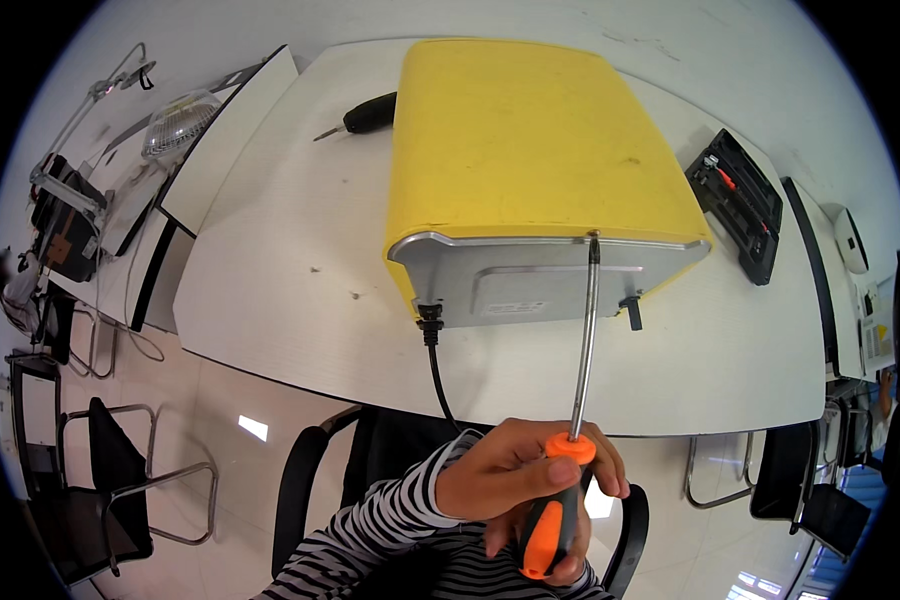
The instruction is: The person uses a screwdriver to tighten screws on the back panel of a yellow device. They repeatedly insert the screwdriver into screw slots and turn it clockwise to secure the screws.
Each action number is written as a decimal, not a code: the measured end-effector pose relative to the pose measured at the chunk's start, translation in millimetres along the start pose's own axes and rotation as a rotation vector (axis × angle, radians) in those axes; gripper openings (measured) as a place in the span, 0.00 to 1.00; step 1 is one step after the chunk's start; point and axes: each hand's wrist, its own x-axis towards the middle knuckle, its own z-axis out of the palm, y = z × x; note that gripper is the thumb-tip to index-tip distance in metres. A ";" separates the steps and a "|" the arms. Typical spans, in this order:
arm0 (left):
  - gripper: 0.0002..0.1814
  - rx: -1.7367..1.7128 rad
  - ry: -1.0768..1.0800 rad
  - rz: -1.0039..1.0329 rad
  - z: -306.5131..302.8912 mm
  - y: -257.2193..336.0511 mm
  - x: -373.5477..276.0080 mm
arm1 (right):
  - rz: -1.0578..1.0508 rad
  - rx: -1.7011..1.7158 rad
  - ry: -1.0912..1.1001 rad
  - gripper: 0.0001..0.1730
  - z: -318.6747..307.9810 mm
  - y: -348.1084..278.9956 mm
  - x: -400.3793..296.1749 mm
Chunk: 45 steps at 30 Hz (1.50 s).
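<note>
My left hand point(487, 476) wraps around the upper handle of a long screwdriver point(547, 529) with an orange and dark grey grip. My right hand point(572, 562), mostly hidden behind the handle, holds its lower end. The metal shaft points away from me, and its tip meets a screw point(594, 234) at the edge of a yellow-cased appliance point(525, 142). That box-like appliance rests on a white table point(270, 300), its grey panel point(525, 292) facing me. A black power cord point(431, 341) is plugged into the panel's lower left, and a small black tab point(634, 313) sticks out lower right.
A black-handled screwdriver point(367, 115) lies left of the appliance, partly hidden by it. To the right rests an open black tool case point(742, 202). Small dark bits point(355, 295) dot the tabletop. Chairs point(120, 480) stand around, and a person point(19, 292) sits far left.
</note>
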 end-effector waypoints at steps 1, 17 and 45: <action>0.20 -0.038 -0.065 0.035 -1.5 -3.2 2.4 | 0.055 0.117 -0.051 0.40 1.1 -1.3 1.5; 0.17 0.902 0.160 0.097 4.6 19.2 -6.4 | -0.068 -0.300 0.365 0.26 17.0 -25.3 -1.2; 0.10 0.783 0.201 0.144 14.8 15.9 -1.4 | -0.345 -1.208 0.348 0.34 16.3 -24.5 6.5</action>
